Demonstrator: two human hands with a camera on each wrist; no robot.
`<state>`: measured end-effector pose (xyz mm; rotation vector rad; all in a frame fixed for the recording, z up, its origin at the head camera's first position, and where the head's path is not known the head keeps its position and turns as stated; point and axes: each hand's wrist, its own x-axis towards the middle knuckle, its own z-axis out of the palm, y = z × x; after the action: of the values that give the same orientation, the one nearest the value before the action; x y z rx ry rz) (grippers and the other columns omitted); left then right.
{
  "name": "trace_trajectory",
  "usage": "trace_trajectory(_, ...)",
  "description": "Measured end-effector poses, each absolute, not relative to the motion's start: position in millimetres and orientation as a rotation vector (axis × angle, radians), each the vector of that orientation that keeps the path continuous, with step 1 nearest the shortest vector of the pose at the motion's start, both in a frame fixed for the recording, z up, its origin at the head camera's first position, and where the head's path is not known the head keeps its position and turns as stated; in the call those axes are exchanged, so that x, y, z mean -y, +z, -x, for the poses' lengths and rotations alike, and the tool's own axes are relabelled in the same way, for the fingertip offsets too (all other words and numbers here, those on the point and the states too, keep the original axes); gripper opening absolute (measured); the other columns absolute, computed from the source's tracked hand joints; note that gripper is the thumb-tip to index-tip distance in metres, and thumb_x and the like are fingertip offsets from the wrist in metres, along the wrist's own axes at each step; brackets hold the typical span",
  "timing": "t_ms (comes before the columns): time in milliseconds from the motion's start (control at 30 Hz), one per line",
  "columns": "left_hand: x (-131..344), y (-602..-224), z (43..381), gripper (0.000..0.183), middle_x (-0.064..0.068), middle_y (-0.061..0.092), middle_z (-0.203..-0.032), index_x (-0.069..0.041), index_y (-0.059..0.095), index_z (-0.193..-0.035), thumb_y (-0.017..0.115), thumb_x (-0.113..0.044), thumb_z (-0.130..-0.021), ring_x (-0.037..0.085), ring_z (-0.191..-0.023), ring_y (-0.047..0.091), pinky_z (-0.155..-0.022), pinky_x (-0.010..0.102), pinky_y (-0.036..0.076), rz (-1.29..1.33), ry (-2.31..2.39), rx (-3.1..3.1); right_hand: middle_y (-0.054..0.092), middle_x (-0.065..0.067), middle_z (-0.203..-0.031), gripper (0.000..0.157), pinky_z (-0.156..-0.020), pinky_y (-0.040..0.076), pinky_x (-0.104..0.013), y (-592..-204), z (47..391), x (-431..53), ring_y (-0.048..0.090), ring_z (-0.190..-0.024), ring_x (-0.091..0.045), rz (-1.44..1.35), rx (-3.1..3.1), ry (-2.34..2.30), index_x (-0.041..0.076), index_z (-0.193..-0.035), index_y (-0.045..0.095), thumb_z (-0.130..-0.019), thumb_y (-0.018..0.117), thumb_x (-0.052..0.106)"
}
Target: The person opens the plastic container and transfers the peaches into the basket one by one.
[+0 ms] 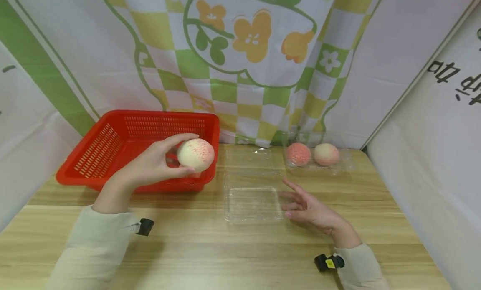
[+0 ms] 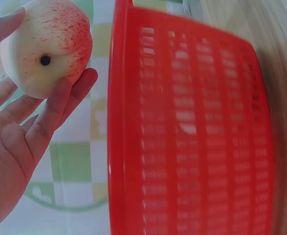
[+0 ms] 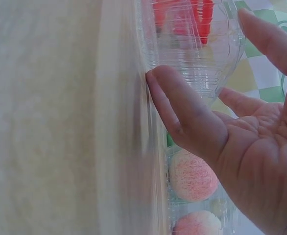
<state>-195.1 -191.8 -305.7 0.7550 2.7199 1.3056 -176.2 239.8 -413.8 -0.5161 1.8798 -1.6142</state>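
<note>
My left hand [image 1: 144, 164] grips a cream-and-pink imitation peach [image 1: 198, 155] between thumb and fingers, above the right side of a red plastic basket [image 1: 101, 150]. A small dark hole shows in the peach [image 2: 60, 36] in the left wrist view. At the right side of an opened clear plastic box [image 1: 252, 204], my right hand [image 1: 310, 210] holds nothing, its fingers extended and spread. That box lies flat on the wooden table, lid folded back toward the curtain. In the right wrist view, the fingertips of the right hand [image 3: 241, 127] are right at the box's edge.
Behind the right hand stands a second clear box [image 1: 343, 162] with a pink peach [image 1: 298, 154] and a paler one [image 1: 326, 154] inside. A checkered, flowered curtain [image 1: 225, 89] hangs along the back of the table [image 1: 210, 248]. White cloth walls flank both sides.
</note>
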Motion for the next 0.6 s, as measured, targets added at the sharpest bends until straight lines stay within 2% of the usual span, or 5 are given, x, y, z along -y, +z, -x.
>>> trace_trajectory(267, 222.3, -313.5, 198.3, 0.074, 0.003, 0.056, -0.138, -0.023, 0.047, -0.144, 0.084, -0.019, -0.081, 0.027, -0.11, 0.064, -0.083, 0.028, 0.059, -0.606, 1.275, -2.816, 0.013, -0.03, -0.162, 0.093, -0.103, 0.048, -0.042, -414.5, 176.4, -239.9, 0.036, -0.138, -0.052, 0.51, -1.89, -1.611, 0.019, -0.16, -0.003, -0.095, 0.063, 0.008)
trace_trajectory(467, 238.5, -321.2, 200.4, 0.074, 0.012, 0.055, -0.138, -0.018, 0.045, -0.146, 0.082, -0.025, -0.083, 0.033, -0.11, 0.063, -0.081, 0.028, 0.059, -0.576, 1.216, -2.836, 0.012, -0.03, -0.162, 0.094, -0.104, 0.047, -0.043, -414.2, 176.4, -240.2, 0.035, -0.138, -0.053, 0.511, -1.889, -1.609, 0.019, -0.16, -0.003, -0.095, 0.064, 0.009)
trace_trajectory(600, 246.2, -324.6, 203.8, 0.074, 0.014, 0.056, -0.136, -0.016, 0.044, -0.146, 0.081, -0.029, -0.084, 0.032, -0.107, 0.061, -0.08, 0.029, 0.057, -0.562, 1.141, -2.845, 0.012, -0.029, -0.162, 0.093, -0.104, 0.047, -0.042, -414.3, 176.5, -240.2, 0.036, -0.139, -0.052, 0.519, -1.881, -1.612, 0.02, -0.16, -0.003, -0.096, 0.063, 0.009)
